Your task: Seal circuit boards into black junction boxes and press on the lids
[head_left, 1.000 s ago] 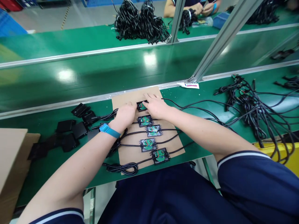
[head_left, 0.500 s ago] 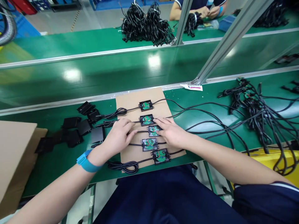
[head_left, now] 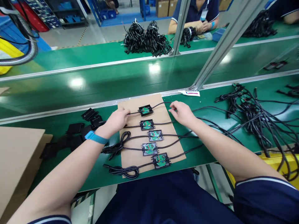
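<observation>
Several open black plastic cases with green circuit boards lie in a column on a cardboard sheet (head_left: 132, 157), a black cable leaving each side. The farthest case (head_left: 145, 110) sits slightly tilted. My left hand (head_left: 118, 119) is closed on the cable (head_left: 134, 113) at its left. My right hand (head_left: 182, 112) pinches the cable (head_left: 160, 105) at its right, just past the sheet's edge. Nearer me are the second case (head_left: 147, 124), the third case (head_left: 155, 135) and the nearest case (head_left: 161, 160). A coiled cable (head_left: 128, 171) lies at the sheet's lower left.
Black plastic covers (head_left: 75, 128) are piled left, beside a cardboard box (head_left: 18, 155). Tangled cables (head_left: 251, 115) cover the right, above a yellow bin (head_left: 287, 161). A white tube (head_left: 191, 93) lies by the metal post (head_left: 215, 53). Across the bench sits a co-worker (head_left: 198, 18).
Both hands have moved away from the middle cases to the cables of the farthest case, the right hand going outward. That case has turned slightly. The view has tilted up a little.
</observation>
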The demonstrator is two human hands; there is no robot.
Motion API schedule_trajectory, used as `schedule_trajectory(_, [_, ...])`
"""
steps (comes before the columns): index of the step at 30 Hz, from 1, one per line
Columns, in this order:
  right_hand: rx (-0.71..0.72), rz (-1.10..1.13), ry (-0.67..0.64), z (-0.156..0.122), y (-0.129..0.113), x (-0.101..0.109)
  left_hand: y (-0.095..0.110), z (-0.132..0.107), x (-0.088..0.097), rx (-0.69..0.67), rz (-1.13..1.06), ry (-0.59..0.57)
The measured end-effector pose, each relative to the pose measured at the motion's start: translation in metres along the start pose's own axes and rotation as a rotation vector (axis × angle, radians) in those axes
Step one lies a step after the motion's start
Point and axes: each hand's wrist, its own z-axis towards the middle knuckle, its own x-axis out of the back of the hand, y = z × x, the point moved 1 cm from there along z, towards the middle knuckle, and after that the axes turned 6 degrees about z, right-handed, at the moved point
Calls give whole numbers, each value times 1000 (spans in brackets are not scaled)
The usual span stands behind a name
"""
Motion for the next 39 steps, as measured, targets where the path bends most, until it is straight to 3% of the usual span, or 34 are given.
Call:
schedule_trajectory(2, [3, 193, 49, -9, -5, 15, 0, -9, 13, -46, -20, 83])
schedule_trajectory(4, [-21, 385, 10, -16, -10, 33, 2, -19, 21, -101, -12, 117])
schedule_trajectory(8, [-110, 484, -181, -25, -14, 58, 9, -31, 13, -216, 14, 31])
schedule_trajectory(13, [-43, 78, -317, -33, -27, 65, 12, -37, -4, -230, 31, -39])
schedule_trajectory(18, [-5, -396, -603, -38, -60, 61, 19, -41, 5, -216, 64, -81])
schedule_trajectory(21, [-33, -499, -720, -45, -63, 53, 22, -41, 4, -227, 57, -86])
schedule_trajectory(26, [-98, -258, -778, -60, -35, 38, 23, -30, -7, -248, 17, -139])
schedule_trajectory(29, [-143, -111, -789, -64, -25, 38, 23, -26, -2, -266, 3, -147])
schedule_trajectory(34, [-135, -80, -621, -62, -28, 62, 28, -37, 25, -306, 66, -106])
schedule_trajectory(39, [-172, -99, -698, -68, -27, 78, 50, -56, 31, -341, 17, -171])
